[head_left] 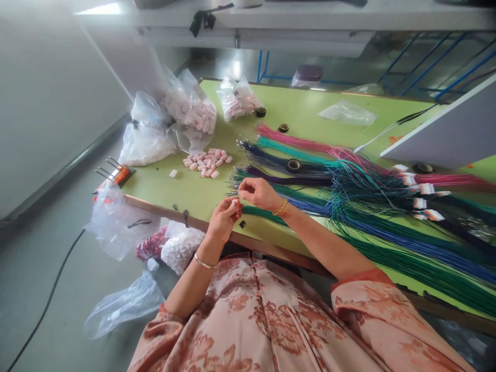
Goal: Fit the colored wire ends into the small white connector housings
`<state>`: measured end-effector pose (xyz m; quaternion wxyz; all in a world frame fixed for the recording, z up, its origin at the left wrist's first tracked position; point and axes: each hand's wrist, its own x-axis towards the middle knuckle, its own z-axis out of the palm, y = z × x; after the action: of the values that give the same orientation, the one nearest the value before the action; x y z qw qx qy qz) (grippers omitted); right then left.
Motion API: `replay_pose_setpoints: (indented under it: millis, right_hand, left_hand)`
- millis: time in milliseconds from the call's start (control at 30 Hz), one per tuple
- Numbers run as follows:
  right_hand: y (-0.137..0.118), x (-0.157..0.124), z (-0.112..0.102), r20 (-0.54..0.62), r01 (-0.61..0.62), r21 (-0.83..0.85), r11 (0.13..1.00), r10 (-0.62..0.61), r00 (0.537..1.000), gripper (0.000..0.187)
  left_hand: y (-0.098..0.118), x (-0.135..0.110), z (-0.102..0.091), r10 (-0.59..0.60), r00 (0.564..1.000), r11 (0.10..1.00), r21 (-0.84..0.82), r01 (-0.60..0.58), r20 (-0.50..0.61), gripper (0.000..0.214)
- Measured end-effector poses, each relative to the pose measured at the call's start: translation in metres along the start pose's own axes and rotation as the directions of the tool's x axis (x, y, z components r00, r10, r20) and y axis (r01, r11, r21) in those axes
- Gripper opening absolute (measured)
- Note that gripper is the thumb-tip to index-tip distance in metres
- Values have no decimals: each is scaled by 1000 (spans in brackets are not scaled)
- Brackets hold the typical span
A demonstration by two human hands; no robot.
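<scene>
My left hand is closed, thumb against fingers, on a small white connector housing. Just above it and to the right, my right hand makes a pinch. What sits between those fingertips is too small to make out. Beneath my right wrist run bundles of green wires and blue wires, their ends towards the left. Dark wires, teal wires and pink wires lie farther back. Left of the hands is a loose pile of white and orange connector housings.
Bags of housings stand at the table's back left. Tape rolls lie among the wires. White connectors end some bundles at right. An orange holder with metal prongs sits at the left corner; plastic bags hang below the front edge.
</scene>
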<state>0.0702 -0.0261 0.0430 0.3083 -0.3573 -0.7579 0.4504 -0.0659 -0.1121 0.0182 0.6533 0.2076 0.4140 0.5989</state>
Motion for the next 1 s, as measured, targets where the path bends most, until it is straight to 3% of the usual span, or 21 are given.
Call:
replay_pose_setpoints:
  millis: [333, 767, 1000]
  right_hand:
    - [-4, -39, -9, -70, -8, -90, 996, 1, 998, 18]
    - [-10, -49, -8, -80, 22, -248, 969, -43, 996, 17]
    - [-8, -52, -8, -84, 115, -285, 952, -144, 986, 15]
  left_hand:
    - [4, 5, 11, -84, 996, 992, -88, 86, 29, 26]
    - [1, 3, 13, -93, 994, 995, -35, 95, 50, 31]
    - [1, 4, 13, -20, 1000, 999, 33, 19, 23, 33]
